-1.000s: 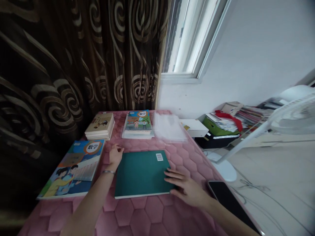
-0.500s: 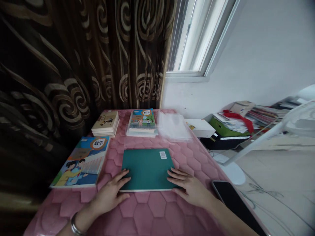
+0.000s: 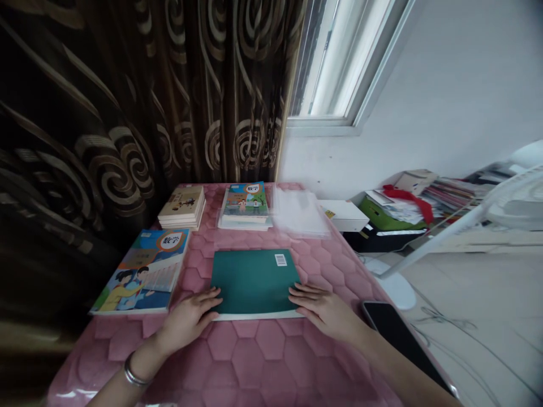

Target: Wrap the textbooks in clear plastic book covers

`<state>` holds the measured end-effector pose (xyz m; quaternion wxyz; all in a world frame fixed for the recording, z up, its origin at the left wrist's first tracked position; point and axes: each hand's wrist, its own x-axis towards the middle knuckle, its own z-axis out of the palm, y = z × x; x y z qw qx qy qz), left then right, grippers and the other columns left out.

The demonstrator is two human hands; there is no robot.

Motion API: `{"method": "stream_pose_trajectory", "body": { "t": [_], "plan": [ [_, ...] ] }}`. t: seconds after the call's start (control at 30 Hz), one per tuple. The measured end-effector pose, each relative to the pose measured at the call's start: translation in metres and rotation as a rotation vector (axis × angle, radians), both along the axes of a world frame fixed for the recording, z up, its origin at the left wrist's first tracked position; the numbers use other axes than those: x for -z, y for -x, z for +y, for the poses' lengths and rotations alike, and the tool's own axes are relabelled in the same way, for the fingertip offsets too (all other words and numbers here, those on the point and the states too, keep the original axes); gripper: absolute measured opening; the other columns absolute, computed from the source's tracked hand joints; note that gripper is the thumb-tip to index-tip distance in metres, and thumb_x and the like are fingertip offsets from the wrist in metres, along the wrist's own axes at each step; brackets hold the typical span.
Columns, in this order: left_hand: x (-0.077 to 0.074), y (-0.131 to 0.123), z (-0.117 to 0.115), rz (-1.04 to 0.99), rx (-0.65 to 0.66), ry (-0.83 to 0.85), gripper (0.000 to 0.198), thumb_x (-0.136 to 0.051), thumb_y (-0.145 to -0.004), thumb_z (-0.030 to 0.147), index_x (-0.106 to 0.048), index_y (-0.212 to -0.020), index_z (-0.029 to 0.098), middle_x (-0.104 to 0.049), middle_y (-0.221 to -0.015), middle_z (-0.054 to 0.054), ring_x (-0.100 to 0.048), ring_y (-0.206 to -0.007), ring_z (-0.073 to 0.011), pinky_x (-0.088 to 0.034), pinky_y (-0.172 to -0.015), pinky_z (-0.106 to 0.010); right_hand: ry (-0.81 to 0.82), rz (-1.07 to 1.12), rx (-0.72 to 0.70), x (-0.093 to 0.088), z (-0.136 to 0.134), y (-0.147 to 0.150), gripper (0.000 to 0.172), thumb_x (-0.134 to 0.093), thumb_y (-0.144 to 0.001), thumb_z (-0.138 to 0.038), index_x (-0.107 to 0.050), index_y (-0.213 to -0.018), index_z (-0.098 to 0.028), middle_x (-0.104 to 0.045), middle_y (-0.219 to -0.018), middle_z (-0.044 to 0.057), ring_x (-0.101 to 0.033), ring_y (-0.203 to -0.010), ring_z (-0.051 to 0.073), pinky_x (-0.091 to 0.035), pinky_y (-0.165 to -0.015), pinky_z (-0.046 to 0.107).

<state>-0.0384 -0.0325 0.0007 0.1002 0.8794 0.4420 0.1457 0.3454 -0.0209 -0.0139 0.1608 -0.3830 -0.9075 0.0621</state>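
Note:
A green book (image 3: 254, 281) with a white barcode label lies flat on the pink table cover (image 3: 258, 362). My left hand (image 3: 190, 316) rests at the book's left edge, its fingertips on the cover and its thumb at the near corner. At the right edge my right hand (image 3: 324, 308) touches the book in the same way, fingers lying on it. Both hands together hold the book by its two sides. To the left lies a larger blue textbook stack (image 3: 146, 274) with cartoon figures on top.
Small beige books (image 3: 182, 206) are stacked at the back left. Beside them stand textbooks (image 3: 246, 204) and clear plastic sleeves (image 3: 299, 212). A phone (image 3: 403, 342) lies at the right edge. Beyond the table are a white box (image 3: 344, 215) and a white fan (image 3: 436, 240).
The view has shifted slightly, so the table's things sit a little higher. Both hands remain at the book's sides, with the left fingers closer together and its thumb now against the near corner.

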Motion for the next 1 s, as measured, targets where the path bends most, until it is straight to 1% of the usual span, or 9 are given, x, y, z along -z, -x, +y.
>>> {"method": "stream_pose_trajectory", "body": {
  "t": [0.13,0.27,0.4,0.53,0.6,0.7,0.83,0.9,1.0],
  "plan": [
    [0.004,0.000,0.000,0.003,0.032,-0.220,0.029,-0.045,-0.095,0.023,-0.067,-0.114,0.024,-0.071,-0.115,-0.004,-0.068,-0.103,-0.0164,-0.055,-0.091,-0.030,-0.107,0.095,0.036,0.000,0.001,0.002,0.029,-0.046,-0.095,-0.021,-0.070,-0.111,-0.024,-0.073,-0.110,0.002,-0.067,-0.105,0.018,-0.055,-0.092,0.035],
    [0.003,-0.007,0.008,-0.130,-0.065,-0.364,0.027,-0.043,-0.095,0.022,-0.069,-0.101,0.022,-0.075,-0.093,-0.005,-0.071,-0.082,-0.0167,-0.057,-0.077,-0.028,-0.342,0.121,0.105,-0.009,0.006,0.008,0.026,-0.045,-0.096,-0.021,-0.071,-0.101,-0.022,-0.076,-0.093,0.004,-0.071,-0.080,0.017,-0.055,-0.078,0.033],
    [-0.004,-0.015,0.028,-0.402,-0.252,-0.226,0.022,-0.047,-0.092,0.031,-0.067,-0.090,0.023,-0.074,-0.084,-0.004,-0.070,-0.074,-0.0178,-0.056,-0.072,-0.028,-0.541,0.090,0.225,-0.023,0.019,0.019,0.029,-0.042,-0.097,-0.020,-0.071,-0.095,-0.017,-0.075,-0.082,0.006,-0.068,-0.070,0.018,-0.050,-0.072,0.032],
    [0.002,-0.021,0.047,-0.720,-0.421,-0.018,0.025,-0.053,-0.086,0.042,-0.063,-0.094,0.020,-0.072,-0.082,-0.005,-0.069,-0.071,-0.0186,-0.054,-0.065,-0.027,-0.606,0.080,0.348,-0.037,0.040,0.027,0.033,-0.040,-0.099,-0.024,-0.071,-0.088,-0.017,-0.073,-0.076,0.005,-0.064,-0.064,0.015,-0.046,-0.068,0.028],
    [0.008,-0.023,0.053,-0.770,-0.476,0.015,0.026,-0.058,-0.080,0.046,-0.060,-0.080,0.020,-0.067,-0.066,-0.001,-0.065,-0.061,-0.0176,-0.050,-0.057,-0.026,-0.636,0.095,0.383,-0.043,0.049,0.031,0.032,-0.041,-0.099,-0.024,-0.071,-0.088,-0.017,-0.073,-0.079,0.006,-0.064,-0.068,0.016,-0.045,-0.071,0.030],
    [0.008,-0.028,0.062,-0.750,-0.549,-0.020,0.030,-0.059,-0.077,0.048,-0.053,-0.065,0.021,-0.057,-0.052,0.002,-0.057,-0.052,-0.0156,-0.044,-0.053,-0.025,-0.654,0.110,0.432,-0.053,0.054,0.049,0.026,-0.045,-0.097,-0.022,-0.070,-0.103,-0.018,-0.072,-0.100,0.008,-0.062,-0.091,0.020,-0.044,-0.084,0.035],
    [-0.004,-0.035,0.075,-0.832,-0.551,-0.025,0.026,-0.058,-0.077,0.046,-0.055,-0.070,0.021,-0.060,-0.060,0.001,-0.057,-0.057,-0.0161,-0.044,-0.057,-0.026,-0.654,0.048,0.250,-0.055,0.051,0.099,0.034,-0.049,-0.094,-0.020,-0.061,-0.125,-0.026,-0.054,-0.138,0.007,-0.045,-0.126,0.026,-0.030,-0.108,0.048],
    [-0.008,-0.037,0.081,-0.868,-0.513,0.014,0.024,-0.060,-0.076,0.044,-0.056,-0.073,0.021,-0.060,-0.062,0.001,-0.057,-0.059,-0.0158,-0.044,-0.059,-0.025,-0.630,0.007,0.178,-0.051,0.052,0.123,0.038,-0.050,-0.094,-0.025,-0.056,-0.131,-0.031,-0.045,-0.147,0.005,-0.036,-0.134,0.029,-0.021,-0.112,0.055],
    [-0.008,-0.036,0.088,-0.903,-0.451,0.083,0.023,-0.061,-0.076,0.042,-0.058,-0.079,0.020,-0.061,-0.066,0.001,-0.058,-0.063,-0.0158,-0.045,-0.060,-0.025,-0.580,-0.013,0.179,-0.040,0.059,0.145,0.042,-0.051,-0.094,-0.031,-0.051,-0.136,-0.031,-0.037,-0.152,0.005,-0.032,-0.137,0.031,-0.019,-0.111,0.060]
  ]
}}
